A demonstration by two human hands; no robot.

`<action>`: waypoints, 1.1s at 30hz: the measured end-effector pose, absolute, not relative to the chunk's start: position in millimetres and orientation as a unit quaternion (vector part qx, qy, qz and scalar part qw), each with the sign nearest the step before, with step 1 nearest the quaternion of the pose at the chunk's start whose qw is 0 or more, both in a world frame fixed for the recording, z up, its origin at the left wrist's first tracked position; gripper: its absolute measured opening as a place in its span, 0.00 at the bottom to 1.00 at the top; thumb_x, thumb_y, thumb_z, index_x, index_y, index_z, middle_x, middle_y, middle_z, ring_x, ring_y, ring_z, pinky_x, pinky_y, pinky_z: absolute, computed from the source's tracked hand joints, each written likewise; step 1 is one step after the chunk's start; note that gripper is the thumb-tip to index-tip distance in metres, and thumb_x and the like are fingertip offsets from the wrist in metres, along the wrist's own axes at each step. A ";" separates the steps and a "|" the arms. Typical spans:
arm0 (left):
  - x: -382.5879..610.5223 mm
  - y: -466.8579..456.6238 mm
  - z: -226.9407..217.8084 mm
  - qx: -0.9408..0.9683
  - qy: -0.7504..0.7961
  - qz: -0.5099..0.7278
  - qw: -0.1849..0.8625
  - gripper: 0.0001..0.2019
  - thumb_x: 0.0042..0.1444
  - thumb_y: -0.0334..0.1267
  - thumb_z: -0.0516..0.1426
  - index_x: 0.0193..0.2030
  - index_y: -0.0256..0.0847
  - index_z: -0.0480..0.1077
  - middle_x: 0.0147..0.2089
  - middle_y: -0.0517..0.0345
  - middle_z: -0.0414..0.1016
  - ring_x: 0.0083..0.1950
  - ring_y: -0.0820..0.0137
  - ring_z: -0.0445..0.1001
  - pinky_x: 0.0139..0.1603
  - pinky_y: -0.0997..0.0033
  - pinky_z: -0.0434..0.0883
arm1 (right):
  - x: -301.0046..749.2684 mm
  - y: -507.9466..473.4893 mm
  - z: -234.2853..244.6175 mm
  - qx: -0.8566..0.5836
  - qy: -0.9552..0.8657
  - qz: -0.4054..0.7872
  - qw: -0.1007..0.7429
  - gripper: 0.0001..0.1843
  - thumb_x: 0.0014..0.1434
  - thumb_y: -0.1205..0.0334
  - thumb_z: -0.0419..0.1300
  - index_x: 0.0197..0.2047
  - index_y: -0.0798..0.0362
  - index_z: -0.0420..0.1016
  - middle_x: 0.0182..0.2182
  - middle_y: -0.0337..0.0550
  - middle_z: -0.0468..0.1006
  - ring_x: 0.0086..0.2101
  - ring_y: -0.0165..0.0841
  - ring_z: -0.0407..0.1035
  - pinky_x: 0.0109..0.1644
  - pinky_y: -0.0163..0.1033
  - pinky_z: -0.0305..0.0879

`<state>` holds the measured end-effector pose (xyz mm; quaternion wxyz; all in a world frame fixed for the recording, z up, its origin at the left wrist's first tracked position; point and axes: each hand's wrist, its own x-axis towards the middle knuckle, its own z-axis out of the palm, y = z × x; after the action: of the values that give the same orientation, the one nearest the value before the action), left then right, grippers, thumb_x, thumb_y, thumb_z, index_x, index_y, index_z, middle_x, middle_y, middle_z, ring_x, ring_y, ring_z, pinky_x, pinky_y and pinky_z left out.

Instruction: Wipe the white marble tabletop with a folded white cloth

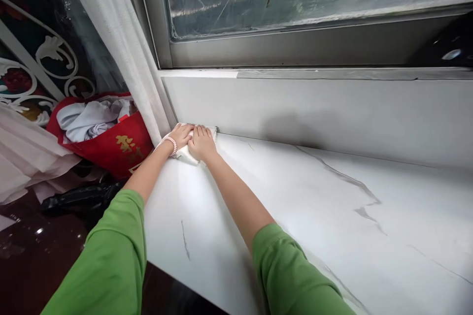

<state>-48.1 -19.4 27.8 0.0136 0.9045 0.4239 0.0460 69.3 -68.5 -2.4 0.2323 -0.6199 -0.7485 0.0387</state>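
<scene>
A folded white cloth (188,154) lies at the back left corner of the marble-patterned sill (281,192), up against the wall. My left hand (182,136), with a pink beaded band at the wrist, grips the cloth from above. Close beside it, my right hand (202,143) presses on the same cloth, fingers bent over it and pointing at the wall. The two hands touch or nearly touch. Both palms and the undersides of the fingers are hidden.
A white curtain (121,24) hangs just left of my hands. Beyond it stands a red bag (111,142) stuffed with pale fabric (92,115). Above the sill is a metal-framed window (281,49). A dark object (451,42) sits at the frame's right. The sill's front edge drops to a dark floor.
</scene>
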 end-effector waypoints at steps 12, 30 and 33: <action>-41.1 -15.8 19.8 0.908 0.416 0.055 0.002 0.23 0.61 0.36 0.44 0.63 0.35 0.55 0.67 0.46 0.57 0.68 0.64 0.53 0.68 0.52 0.44 | 83.2 -70.4 -4.5 -0.621 -0.748 0.029 0.231 0.33 0.62 0.62 0.42 0.65 0.74 0.51 0.65 0.61 0.53 0.65 0.44 0.44 0.67 0.47 0.36; -28.9 -173.4 6.1 0.882 0.458 0.108 -0.039 0.24 0.62 0.36 0.40 0.65 0.36 0.54 0.67 0.47 0.57 0.69 0.62 0.52 0.69 0.51 0.45 | 112.2 -209.8 2.4 -0.544 -0.810 0.048 0.214 0.32 0.62 0.61 0.42 0.66 0.71 0.52 0.66 0.60 0.52 0.65 0.42 0.43 0.69 0.48 0.37; -21.6 -208.1 5.9 0.883 0.452 0.121 -0.043 0.25 0.62 0.35 0.40 0.65 0.34 0.54 0.67 0.46 0.57 0.69 0.62 0.52 0.68 0.50 0.47 | 121.4 -240.4 1.5 -0.534 -0.817 0.042 0.213 0.32 0.62 0.61 0.43 0.65 0.71 0.52 0.65 0.61 0.52 0.65 0.43 0.43 0.68 0.51 0.39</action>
<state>-21.6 -208.1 5.9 -0.0426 0.8829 0.4517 0.1215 121.4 -240.4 1.5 0.2133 -0.5339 -0.8172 0.0416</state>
